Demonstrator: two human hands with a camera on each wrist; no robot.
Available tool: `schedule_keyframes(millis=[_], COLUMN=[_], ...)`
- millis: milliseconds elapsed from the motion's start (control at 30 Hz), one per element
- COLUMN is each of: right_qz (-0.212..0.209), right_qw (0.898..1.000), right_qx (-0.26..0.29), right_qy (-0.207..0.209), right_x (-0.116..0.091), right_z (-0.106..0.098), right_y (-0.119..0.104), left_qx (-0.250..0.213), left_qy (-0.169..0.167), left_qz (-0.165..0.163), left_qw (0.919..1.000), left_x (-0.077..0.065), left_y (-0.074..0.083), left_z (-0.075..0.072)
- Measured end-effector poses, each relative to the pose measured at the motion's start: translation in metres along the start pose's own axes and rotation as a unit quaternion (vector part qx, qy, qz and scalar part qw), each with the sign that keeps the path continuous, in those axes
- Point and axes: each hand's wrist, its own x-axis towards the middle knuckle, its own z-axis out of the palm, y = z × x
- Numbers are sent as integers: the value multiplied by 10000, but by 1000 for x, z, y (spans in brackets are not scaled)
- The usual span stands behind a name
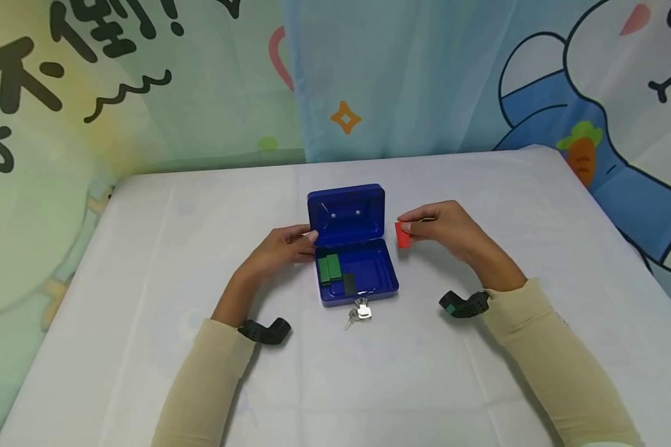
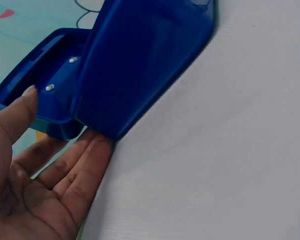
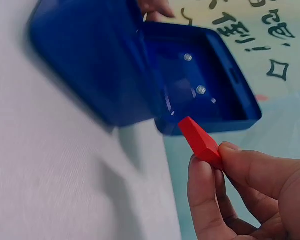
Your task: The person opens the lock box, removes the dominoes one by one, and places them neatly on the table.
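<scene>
- Left hand (image 1: 287, 245): through my feed I see fingers extended, touching an open blue metal box (image 1: 371, 261) near its hinge, thumb at the raised lid (image 1: 346, 214).
- Two rectangular green blocks (image 1: 329, 268) sit side by side against the box's left wall; a silver metal lock with keys (image 1: 363, 310) hangs at the front.
- A small rectangular red block (image 1: 402, 239) lies just right of the box, outside it, long axis roughly parallel to the right wall.
- Right hand (image 1: 444, 226), nearer, pinches that block between thumb and fingers; I judge the short leftward gap decisive.
</scene>
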Motion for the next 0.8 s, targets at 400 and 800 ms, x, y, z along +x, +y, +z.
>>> schedule_keyframes(millis=[400,800], right_qz=[618,641], right_qw=[9973,9949], right_qx=[-390,-761], right_qy=[-88,-134], right_x=[16,22], right_z=[-15,-8], right_y=[22,26], left_qx=[264,213], left_qy=[235,304], left_qz=[-217,-138], left_qw=[9991,9992], left_x=[-3,-4], left_y=[-2,-2], left_z=[0,2])
